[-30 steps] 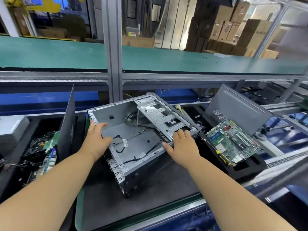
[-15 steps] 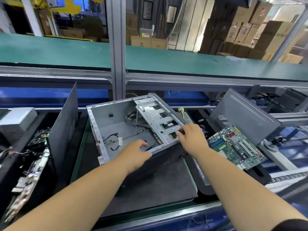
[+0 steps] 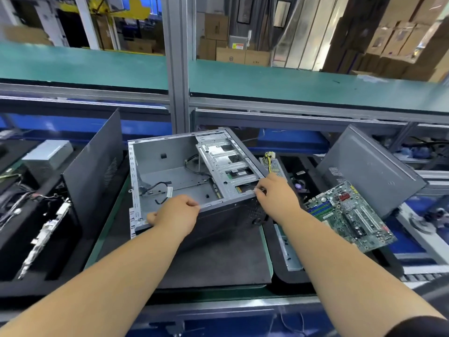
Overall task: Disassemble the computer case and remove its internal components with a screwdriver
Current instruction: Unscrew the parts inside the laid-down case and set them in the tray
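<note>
The open grey computer case [image 3: 170, 154] lies on its side on a dark mat, its inside nearly bare apart from a few black cables [image 3: 160, 188] and a silver drive cage [image 3: 228, 166]. My left hand [image 3: 176, 216] grips the case's near edge with curled fingers. My right hand [image 3: 277, 195] holds the near right corner by the drive cage, fingers curled over the rim. A removed green motherboard [image 3: 349, 215] lies to the right on black foam. No screwdriver shows.
A dark side panel [image 3: 94, 171] stands upright left of the case; another grey panel [image 3: 369, 169] leans at the right. A small power supply with yellow wires [image 3: 272, 164] sits behind the case. Parts and cables fill the black tray [image 3: 36, 215] at left. A green shelf [image 3: 291, 86] runs overhead.
My left hand left the case's far left wall and came to grip the near edge. My right hand shifted along the near right corner. The case has been turned slightly.
</note>
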The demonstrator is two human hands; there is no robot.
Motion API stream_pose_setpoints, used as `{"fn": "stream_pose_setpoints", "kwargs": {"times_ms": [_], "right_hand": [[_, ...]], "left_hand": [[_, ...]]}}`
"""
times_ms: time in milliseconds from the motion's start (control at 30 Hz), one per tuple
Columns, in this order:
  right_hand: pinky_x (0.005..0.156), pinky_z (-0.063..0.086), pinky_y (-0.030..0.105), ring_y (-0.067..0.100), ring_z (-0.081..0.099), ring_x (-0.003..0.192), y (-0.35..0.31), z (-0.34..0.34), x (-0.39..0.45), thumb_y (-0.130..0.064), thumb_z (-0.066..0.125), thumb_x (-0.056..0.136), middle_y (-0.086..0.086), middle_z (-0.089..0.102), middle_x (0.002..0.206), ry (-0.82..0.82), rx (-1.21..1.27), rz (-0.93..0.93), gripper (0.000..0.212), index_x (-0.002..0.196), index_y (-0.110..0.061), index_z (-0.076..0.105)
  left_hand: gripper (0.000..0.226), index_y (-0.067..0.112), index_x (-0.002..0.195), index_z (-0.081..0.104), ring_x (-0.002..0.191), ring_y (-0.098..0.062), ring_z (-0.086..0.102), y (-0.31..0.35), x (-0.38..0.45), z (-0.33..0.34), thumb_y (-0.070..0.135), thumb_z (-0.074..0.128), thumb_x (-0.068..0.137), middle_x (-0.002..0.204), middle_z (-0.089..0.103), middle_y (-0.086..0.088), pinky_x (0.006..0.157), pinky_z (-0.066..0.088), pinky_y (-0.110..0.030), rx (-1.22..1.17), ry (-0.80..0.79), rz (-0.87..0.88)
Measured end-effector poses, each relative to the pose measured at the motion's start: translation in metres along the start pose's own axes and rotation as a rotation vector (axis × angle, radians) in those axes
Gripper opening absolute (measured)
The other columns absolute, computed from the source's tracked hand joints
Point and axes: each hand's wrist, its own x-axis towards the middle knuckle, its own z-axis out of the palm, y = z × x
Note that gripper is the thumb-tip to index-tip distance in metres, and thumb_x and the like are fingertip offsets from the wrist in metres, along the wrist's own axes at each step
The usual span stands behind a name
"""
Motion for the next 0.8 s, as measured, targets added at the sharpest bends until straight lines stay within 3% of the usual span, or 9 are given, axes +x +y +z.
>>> {"fn": "stream_pose_setpoints", "kwargs": {"times_ms": [100, 367, 467, 567, 667, 800], "right_hand": [[0.082, 0.047, 0.037, 0.027, 0.047, 0.107, 0.004, 0.0, -0.001, -0.026, 0.054, 0.099, 0.003, 0.055, 0.104, 0.007, 0.043, -0.023, 0.019, 0.097, -0.013, 0.067], [0.089, 0.046, 0.041, 0.026, 0.048, 0.106, 0.009, 0.001, -0.008, -0.028, 0.055, 0.099, 0.002, 0.057, 0.106, 0.027, -0.012, -0.11, 0.02, 0.103, -0.015, 0.069], [0.088, 0.044, 0.04, 0.026, 0.048, 0.102, 0.006, 0.002, -0.018, -0.031, 0.058, 0.097, 0.0, 0.058, 0.099, 0.046, -0.029, -0.159, 0.019, 0.098, -0.017, 0.07], [0.085, 0.043, 0.039, 0.024, 0.05, 0.098, 0.0, 0.004, -0.027, -0.035, 0.059, 0.095, -0.002, 0.059, 0.094, 0.068, -0.06, -0.184, 0.02, 0.096, -0.019, 0.072], [0.084, 0.04, 0.036, 0.02, 0.05, 0.095, -0.007, 0.005, -0.033, -0.042, 0.06, 0.093, -0.007, 0.056, 0.086, 0.078, -0.073, -0.168, 0.022, 0.09, -0.024, 0.073], [0.082, 0.031, 0.033, 0.016, 0.047, 0.09, -0.02, 0.005, -0.037, -0.051, 0.056, 0.093, -0.009, 0.056, 0.078, 0.023, -0.076, -0.125, 0.032, 0.079, -0.028, 0.073]], "left_hand": [[0.019, 0.036, 0.081, 0.061, 0.086, -0.014, 0.053, 0.003, -0.005, 0.01, 0.042, 0.049, 0.093, 0.078, 0.062, 0.014, 0.099, 0.025, -0.039, 0.044, 0.069, -0.017], [0.016, 0.038, 0.078, 0.061, 0.096, -0.009, 0.048, -0.009, -0.007, 0.014, 0.037, 0.053, 0.091, 0.081, 0.06, 0.018, 0.09, 0.02, -0.039, 0.014, 0.209, 0.126], [0.012, 0.036, 0.079, 0.064, 0.097, -0.007, 0.05, -0.021, 0.002, 0.004, 0.039, 0.059, 0.089, 0.083, 0.062, 0.021, 0.094, 0.02, -0.037, -0.008, 0.194, 0.176], [0.014, 0.036, 0.076, 0.064, 0.094, -0.005, 0.052, -0.032, 0.012, -0.008, 0.042, 0.061, 0.088, 0.083, 0.063, 0.02, 0.085, 0.016, -0.031, -0.028, 0.156, 0.219], [0.025, 0.036, 0.07, 0.061, 0.096, -0.015, 0.047, -0.04, 0.023, -0.018, 0.053, 0.059, 0.088, 0.079, 0.064, 0.015, 0.082, 0.016, -0.031, -0.061, 0.098, 0.221], [0.03, 0.034, 0.073, 0.064, 0.106, -0.026, 0.042, -0.053, 0.042, -0.032, 0.061, 0.059, 0.085, 0.081, 0.065, 0.009, 0.097, 0.032, -0.038, -0.122, -0.01, 0.196]]}}
